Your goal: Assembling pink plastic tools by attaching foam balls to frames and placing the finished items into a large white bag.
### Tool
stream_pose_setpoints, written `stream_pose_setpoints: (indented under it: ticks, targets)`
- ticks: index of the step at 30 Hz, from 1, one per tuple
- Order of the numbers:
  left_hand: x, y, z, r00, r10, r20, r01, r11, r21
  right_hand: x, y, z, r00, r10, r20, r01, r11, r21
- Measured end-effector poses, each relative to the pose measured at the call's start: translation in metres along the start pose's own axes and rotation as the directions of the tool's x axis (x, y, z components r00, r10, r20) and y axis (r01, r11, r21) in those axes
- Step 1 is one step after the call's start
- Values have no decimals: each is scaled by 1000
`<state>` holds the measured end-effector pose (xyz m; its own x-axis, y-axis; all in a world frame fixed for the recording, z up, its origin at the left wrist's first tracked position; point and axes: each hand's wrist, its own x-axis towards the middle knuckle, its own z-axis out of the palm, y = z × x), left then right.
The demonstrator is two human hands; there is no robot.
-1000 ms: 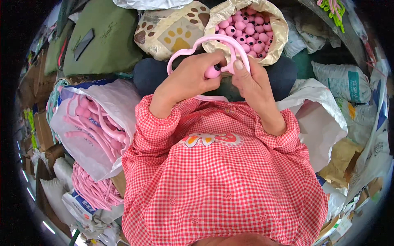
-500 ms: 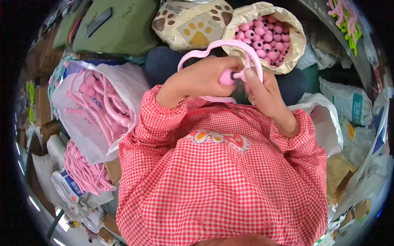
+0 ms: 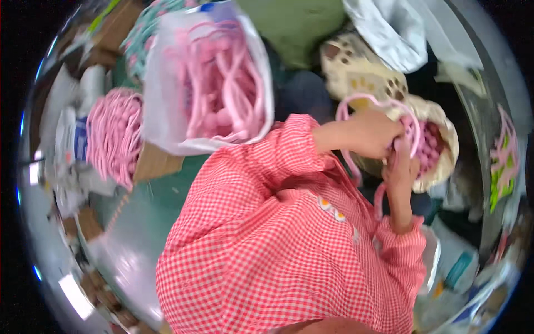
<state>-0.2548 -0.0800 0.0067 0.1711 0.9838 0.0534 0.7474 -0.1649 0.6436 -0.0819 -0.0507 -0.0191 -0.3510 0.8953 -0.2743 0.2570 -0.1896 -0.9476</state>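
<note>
A thick, soft pink cord point(image 3: 349, 158) loops around and between my hands, in front of the right side of my body. My left hand point(image 3: 367, 133) reaches across from the left, its fingers curled closed on the cord. Just below and to the right, my right hand point(image 3: 401, 175) is closed on the cord too, fingers pointing up against the left fingertips. Motion blur and overlapping fingers hide where they meet; whether a pink ball is between them, I cannot tell. Right behind the hands is a cream bag point(image 3: 449, 131) of pink balls point(image 3: 431, 149).
To the left stands a white bag point(image 3: 151, 119) full of thick pink cords point(image 3: 239, 94). Beside it hangs a bundle of thinner pink cords point(image 3: 114, 136). A paw-print cushion point(image 3: 350, 69) and a green covering point(image 3: 295, 28) lie ahead. White plastic bags point(image 3: 397, 33) sit far right.
The view has swung left, so the hands and ball bag now appear farther right. The pink ball that showed in my left hand is now hidden, and my hands are closer together.
</note>
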Motion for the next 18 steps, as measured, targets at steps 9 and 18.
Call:
stream_pose_setpoints:
  ticks: [9,18]
  targets:
    - [-26,1,14,855,-158,-494,141,987,-72,3,-39,35,989,-136,66,137,991,-7]
    - [-76,24,-35,541,-110,-834,28,993,-113,-21,-73,29,755,-468,459,574,811,-118]
